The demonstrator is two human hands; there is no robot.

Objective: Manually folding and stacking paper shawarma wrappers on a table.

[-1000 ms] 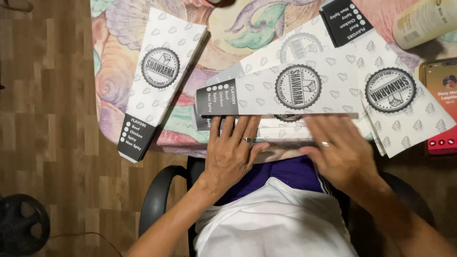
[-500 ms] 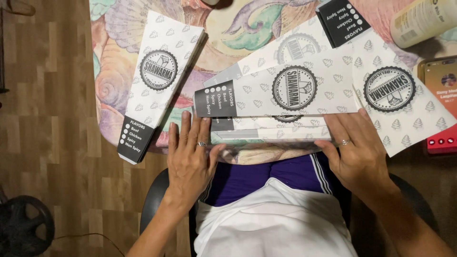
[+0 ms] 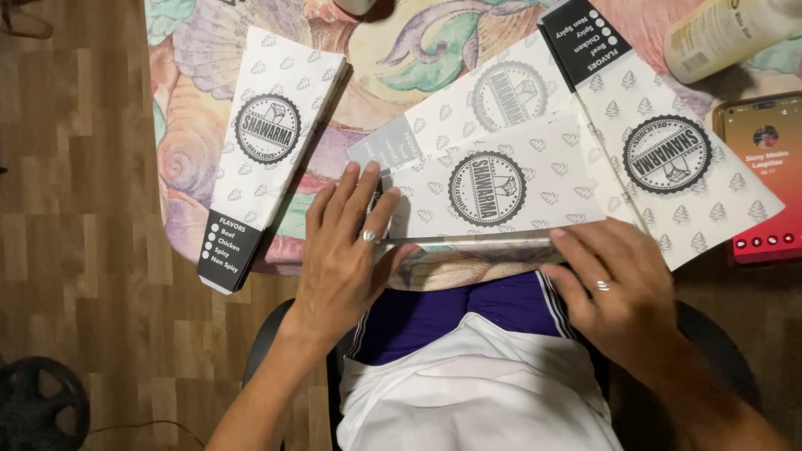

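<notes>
Paper sleeve [image 3: 501,188]: near edge hidden under both hands [image 3: 342,250].

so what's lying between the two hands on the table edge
In the head view, the left hand and right hand press the two ends of one white printed paper sleeve; its folded lower edge spans the gap.

Warm, dim indoor light falls from above, leaving the wooden floor [image 3: 75,250] at left darker than the patterned table [image 3: 401,58]. The phone screen [image 3: 764,179] glows red at right. Focus is sharp at centre; corners darken slightly.
</notes>
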